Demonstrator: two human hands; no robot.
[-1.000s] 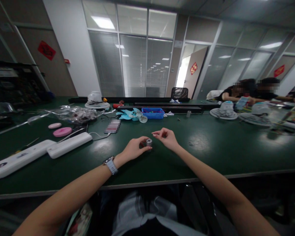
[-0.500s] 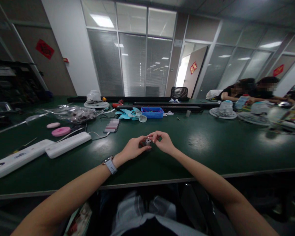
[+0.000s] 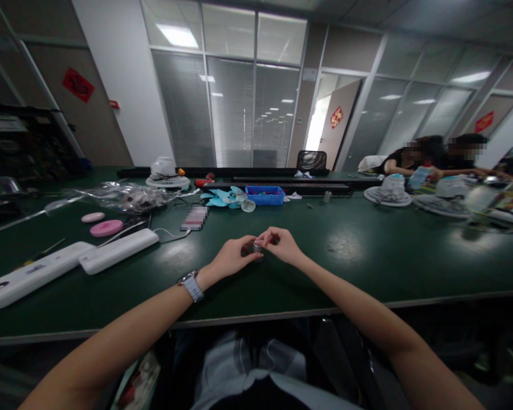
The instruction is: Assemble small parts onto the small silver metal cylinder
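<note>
A small silver cylindrical part [image 3: 257, 249] stands on the green tabletop between my hands, partly covered by fingers. My left hand [image 3: 236, 256], with a watch on its wrist, is closed around it, thumb in front and fingers behind. Over the top of the part, my right hand [image 3: 281, 246] holds its thumb and fingertips together in a pinch. Whatever those fingertips hold, if anything, is too small to make out.
A blue tray [image 3: 265, 196] of small parts stands beyond my hands, beside light-blue fan blades [image 3: 224, 197]. To the left lie a phone [image 3: 195, 218] on a cable and white power strips [image 3: 119, 251]. Fan units [image 3: 387, 193] and two people are at the right.
My right fingertips have moved slightly left and down onto the top of the silver part, covering the dark hole seen there before. My left hand keeps its hold.
</note>
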